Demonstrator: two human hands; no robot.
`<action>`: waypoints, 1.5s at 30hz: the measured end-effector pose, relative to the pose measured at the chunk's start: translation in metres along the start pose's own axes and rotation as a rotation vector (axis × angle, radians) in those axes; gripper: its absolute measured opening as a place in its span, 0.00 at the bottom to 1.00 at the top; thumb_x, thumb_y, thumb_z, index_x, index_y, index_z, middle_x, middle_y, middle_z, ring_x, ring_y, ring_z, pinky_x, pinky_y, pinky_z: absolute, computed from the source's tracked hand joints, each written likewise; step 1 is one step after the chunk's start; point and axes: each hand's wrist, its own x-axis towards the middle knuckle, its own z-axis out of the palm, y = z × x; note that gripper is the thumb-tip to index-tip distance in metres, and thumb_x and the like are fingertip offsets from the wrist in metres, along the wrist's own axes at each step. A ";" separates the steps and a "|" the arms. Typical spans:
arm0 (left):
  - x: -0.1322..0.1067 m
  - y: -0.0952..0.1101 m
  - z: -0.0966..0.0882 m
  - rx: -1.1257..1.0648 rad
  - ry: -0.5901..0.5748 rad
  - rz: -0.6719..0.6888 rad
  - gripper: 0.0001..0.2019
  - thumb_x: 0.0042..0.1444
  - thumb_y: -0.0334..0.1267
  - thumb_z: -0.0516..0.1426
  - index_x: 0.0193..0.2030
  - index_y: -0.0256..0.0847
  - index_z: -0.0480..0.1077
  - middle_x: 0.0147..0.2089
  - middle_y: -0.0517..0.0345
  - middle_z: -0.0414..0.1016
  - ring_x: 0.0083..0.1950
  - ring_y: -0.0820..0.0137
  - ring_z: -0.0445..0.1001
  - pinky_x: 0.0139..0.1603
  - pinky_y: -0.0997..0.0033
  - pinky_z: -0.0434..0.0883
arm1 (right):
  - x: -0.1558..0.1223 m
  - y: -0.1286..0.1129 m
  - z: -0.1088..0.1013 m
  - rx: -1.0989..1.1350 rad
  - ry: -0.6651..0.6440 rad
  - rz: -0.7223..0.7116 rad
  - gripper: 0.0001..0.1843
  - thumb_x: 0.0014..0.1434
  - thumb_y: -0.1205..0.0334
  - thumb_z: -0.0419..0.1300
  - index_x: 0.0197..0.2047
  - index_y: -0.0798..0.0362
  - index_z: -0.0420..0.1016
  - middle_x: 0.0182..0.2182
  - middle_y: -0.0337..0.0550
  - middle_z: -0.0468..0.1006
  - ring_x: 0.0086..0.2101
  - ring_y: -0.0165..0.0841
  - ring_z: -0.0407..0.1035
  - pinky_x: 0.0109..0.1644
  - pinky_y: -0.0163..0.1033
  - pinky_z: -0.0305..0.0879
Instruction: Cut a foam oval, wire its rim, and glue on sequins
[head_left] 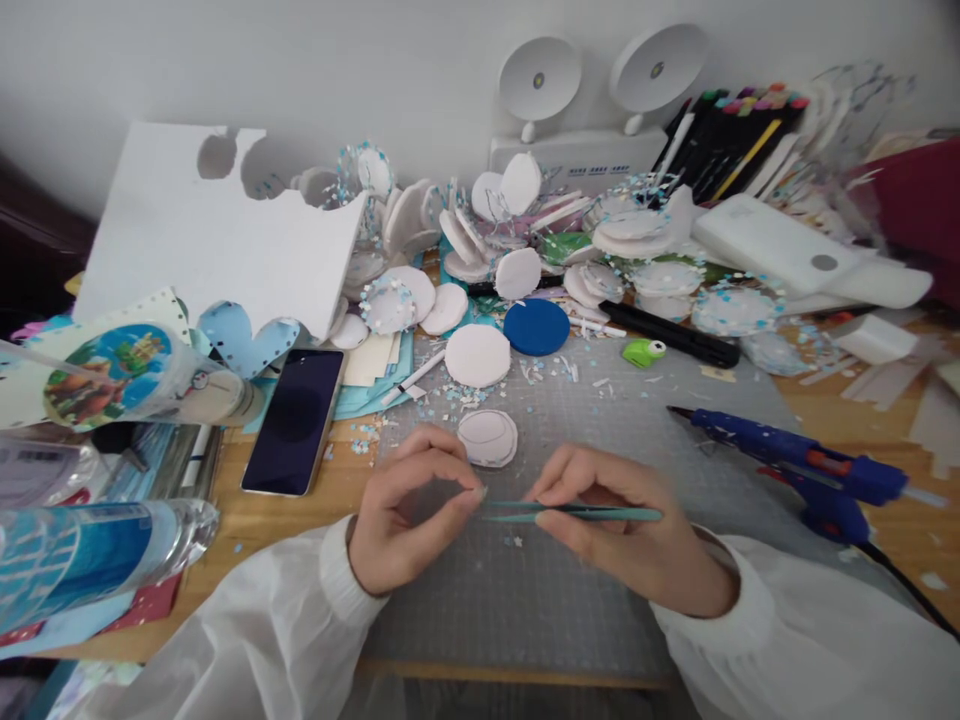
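Observation:
My right hand point(611, 515) holds a pair of teal tweezers point(630, 514) level above the grey cutting mat point(450, 610), their two tips apart and pointing left. Close to those tips, my left hand point(412, 510) is closed in a pinch of thumb and forefinger. Whatever sits in that pinch is too small to make out. Just beyond both hands lies a white foam disc point(489, 438) with curved lines on it. A plain white disc point(478, 355) and a blue round disc point(536, 327) are farther back. Tiny blue and white confetti pieces point(465, 395) are scattered around.
A blue glue gun point(802, 460) lies on the right, its cord trailing off. On the left are a phone point(294, 422), a plastic cup point(150, 375) and a bottle point(97, 555). Foam discs, a white foam board point(217, 240) and a two-headed lamp point(577, 150) stand along the back.

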 end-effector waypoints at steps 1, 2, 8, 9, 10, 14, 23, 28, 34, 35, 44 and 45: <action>0.000 0.000 0.000 0.003 0.000 0.007 0.05 0.54 0.26 0.59 0.36 0.39 0.73 0.35 0.54 0.70 0.39 0.69 0.70 0.41 0.67 0.68 | 0.000 0.000 0.000 0.015 0.018 -0.016 0.06 0.55 0.72 0.62 0.33 0.51 0.72 0.31 0.42 0.76 0.31 0.29 0.72 0.33 0.34 0.68; 0.000 0.001 0.000 0.005 -0.003 0.015 0.05 0.54 0.27 0.59 0.36 0.39 0.73 0.35 0.54 0.70 0.39 0.69 0.70 0.41 0.67 0.68 | 0.000 -0.001 -0.001 0.031 0.037 -0.030 0.06 0.55 0.71 0.62 0.34 0.51 0.72 0.31 0.41 0.76 0.31 0.29 0.72 0.33 0.34 0.69; 0.000 -0.002 0.000 0.012 -0.028 0.027 0.05 0.54 0.27 0.59 0.36 0.38 0.73 0.34 0.54 0.70 0.39 0.68 0.70 0.41 0.67 0.68 | 0.003 -0.004 -0.003 -0.019 0.041 -0.025 0.05 0.55 0.71 0.62 0.33 0.50 0.72 0.31 0.44 0.77 0.31 0.31 0.73 0.31 0.36 0.69; 0.000 -0.002 0.001 0.015 -0.027 0.025 0.05 0.54 0.27 0.59 0.36 0.38 0.73 0.34 0.54 0.70 0.39 0.68 0.70 0.41 0.67 0.68 | 0.004 -0.004 -0.003 -0.035 0.032 -0.031 0.05 0.55 0.71 0.62 0.32 0.51 0.72 0.31 0.44 0.77 0.30 0.31 0.73 0.31 0.36 0.69; 0.000 -0.002 0.001 0.018 -0.029 0.024 0.05 0.54 0.27 0.59 0.36 0.38 0.74 0.34 0.54 0.70 0.39 0.68 0.70 0.41 0.68 0.68 | 0.004 -0.004 -0.003 -0.044 0.024 -0.041 0.06 0.55 0.71 0.62 0.31 0.51 0.72 0.30 0.44 0.77 0.30 0.31 0.73 0.31 0.36 0.69; 0.001 0.000 0.002 0.014 -0.018 0.022 0.05 0.53 0.26 0.59 0.35 0.38 0.74 0.34 0.55 0.69 0.38 0.70 0.70 0.40 0.69 0.68 | 0.004 -0.004 -0.003 -0.033 0.019 -0.062 0.07 0.55 0.72 0.61 0.30 0.51 0.72 0.28 0.42 0.76 0.29 0.30 0.72 0.31 0.35 0.69; 0.003 0.002 0.001 -0.118 -0.070 -0.044 0.02 0.54 0.30 0.60 0.34 0.37 0.75 0.32 0.52 0.70 0.36 0.68 0.70 0.37 0.68 0.69 | 0.004 -0.002 -0.002 0.112 0.063 0.037 0.04 0.56 0.66 0.63 0.31 0.51 0.71 0.30 0.42 0.75 0.30 0.29 0.72 0.32 0.34 0.71; 0.003 0.001 0.002 -0.136 -0.052 -0.059 0.02 0.54 0.30 0.60 0.33 0.37 0.75 0.32 0.52 0.70 0.37 0.68 0.71 0.37 0.68 0.70 | 0.003 -0.001 -0.002 0.158 0.069 0.047 0.05 0.56 0.65 0.63 0.30 0.51 0.70 0.29 0.41 0.74 0.30 0.29 0.71 0.31 0.34 0.70; 0.004 0.001 0.002 -0.146 -0.037 -0.074 0.02 0.55 0.33 0.61 0.32 0.37 0.75 0.31 0.52 0.70 0.36 0.68 0.71 0.37 0.68 0.69 | 0.003 -0.003 -0.002 0.141 0.062 0.059 0.07 0.57 0.61 0.63 0.29 0.51 0.70 0.28 0.42 0.74 0.29 0.30 0.71 0.31 0.35 0.70; 0.005 0.001 0.002 -0.154 -0.036 -0.076 0.03 0.55 0.33 0.61 0.32 0.37 0.75 0.31 0.52 0.70 0.36 0.68 0.71 0.36 0.68 0.69 | 0.003 -0.004 -0.003 0.138 0.066 0.053 0.06 0.57 0.62 0.64 0.30 0.51 0.70 0.28 0.42 0.74 0.30 0.30 0.71 0.31 0.35 0.70; 0.005 0.002 0.001 -0.224 -0.061 -0.087 0.02 0.55 0.33 0.61 0.32 0.38 0.75 0.30 0.53 0.70 0.35 0.69 0.70 0.35 0.69 0.69 | 0.002 -0.005 -0.004 0.107 0.038 0.008 0.04 0.56 0.67 0.63 0.33 0.50 0.71 0.30 0.43 0.75 0.32 0.30 0.72 0.34 0.35 0.71; 0.005 0.001 0.001 -0.220 -0.063 -0.089 0.03 0.55 0.34 0.61 0.32 0.38 0.75 0.31 0.53 0.70 0.35 0.68 0.70 0.35 0.69 0.69 | 0.002 -0.006 -0.004 0.106 0.039 0.011 0.03 0.57 0.66 0.63 0.33 0.50 0.71 0.30 0.43 0.75 0.31 0.30 0.72 0.33 0.35 0.71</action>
